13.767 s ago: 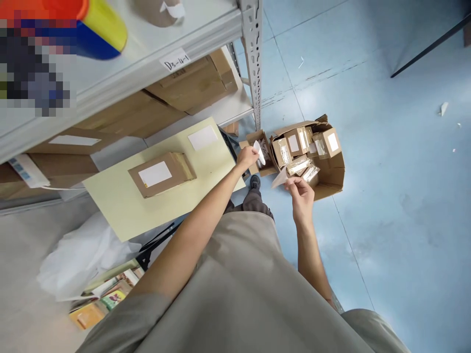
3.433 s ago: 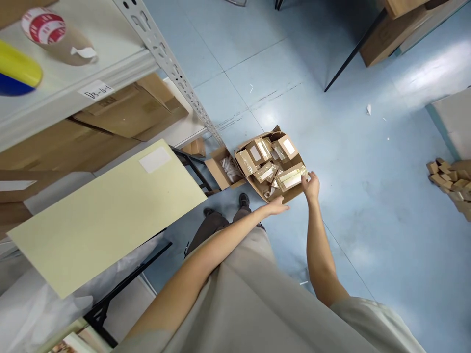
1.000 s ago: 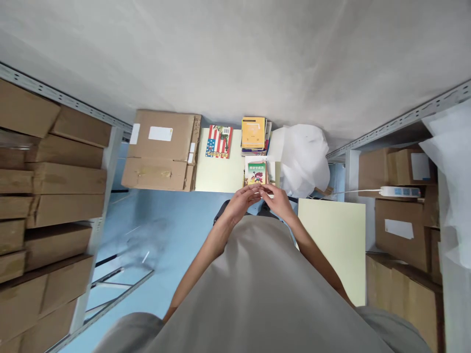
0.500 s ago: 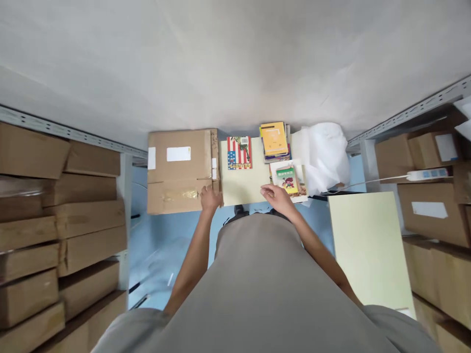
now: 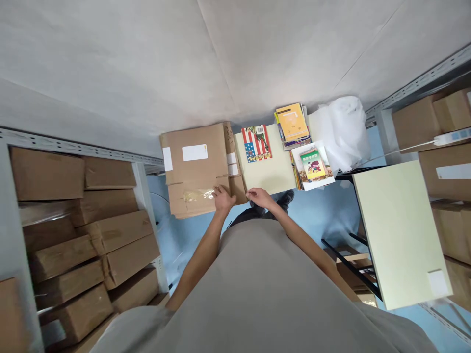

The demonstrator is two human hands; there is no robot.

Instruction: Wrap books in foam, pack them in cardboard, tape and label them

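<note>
My left hand (image 5: 223,198) lies on the front right part of a folded cardboard box (image 5: 176,169), its fingers spread near a strip of clear tape. Just to its right, my right hand (image 5: 259,197) has its fingers drawn together at the front corner of the narrow cardboard piece (image 5: 238,189) along the box's right side. Whether anything is pinched there cannot be made out. Beyond the hands, a book with a flag cover (image 5: 256,143) rests on the pale table (image 5: 270,176).
Right of the flag book stand a book stack with a yellow cover (image 5: 293,123), another with a green-and-yellow booklet (image 5: 314,165) on top, and a white plastic bundle (image 5: 342,132). Shelves of cardboard boxes (image 5: 125,230) flank both sides. A second pale table (image 5: 401,230) stands at right.
My view has turned, so the table appears tilted. My right hand has moved left, away from the booklet, to the cardboard's edge. My left hand stays on the cardboard.
</note>
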